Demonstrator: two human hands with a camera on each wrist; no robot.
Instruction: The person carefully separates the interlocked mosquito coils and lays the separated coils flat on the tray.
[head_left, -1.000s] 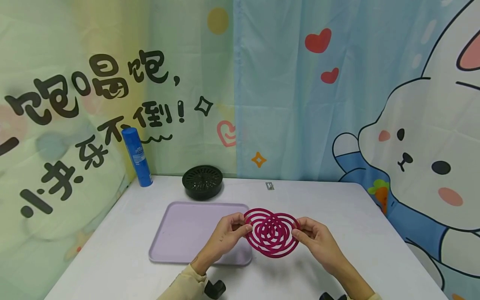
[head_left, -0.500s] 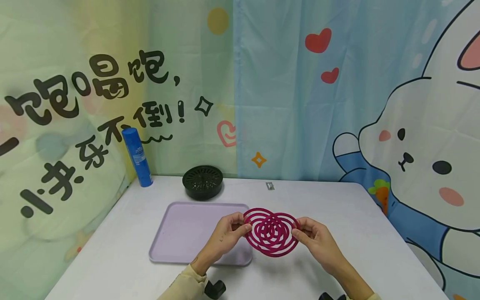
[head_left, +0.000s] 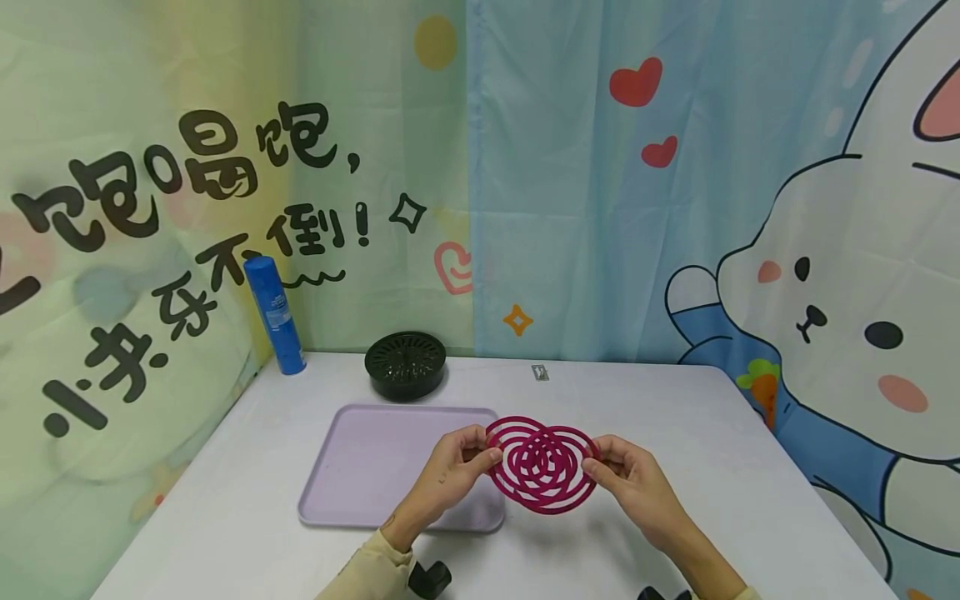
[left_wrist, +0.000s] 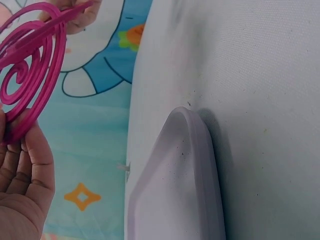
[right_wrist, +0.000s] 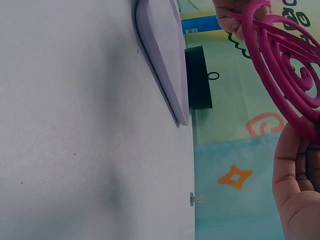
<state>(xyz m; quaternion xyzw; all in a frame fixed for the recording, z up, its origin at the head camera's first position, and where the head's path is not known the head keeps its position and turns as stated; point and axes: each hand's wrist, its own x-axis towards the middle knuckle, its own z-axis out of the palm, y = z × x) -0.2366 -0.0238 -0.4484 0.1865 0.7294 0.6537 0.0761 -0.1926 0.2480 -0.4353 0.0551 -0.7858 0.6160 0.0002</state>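
Note:
A pair of magenta mosquito coils (head_left: 545,467), with their spirals overlapping and interleaved, is held above the table between both hands. My left hand (head_left: 452,465) pinches the left rim between thumb and fingers. On the opposite side, my right hand (head_left: 637,479) pinches the right rim the same way. In the left wrist view the coils (left_wrist: 59,55) stand at an angle to each other, their lower rim in the left hand (left_wrist: 25,185). The right wrist view shows the coils (right_wrist: 265,75) from the other side, above the right hand (right_wrist: 300,190).
A pale purple tray (head_left: 375,467) lies on the white table (head_left: 712,483), partly behind the left hand. Farther back stand a round black slotted coil holder (head_left: 405,367) and a blue can (head_left: 273,315). A small metal stand (head_left: 540,372) lies near the back edge.
Almost nothing differs: both hands keep their hold on the mosquito coils, which have shifted very slightly to the left.

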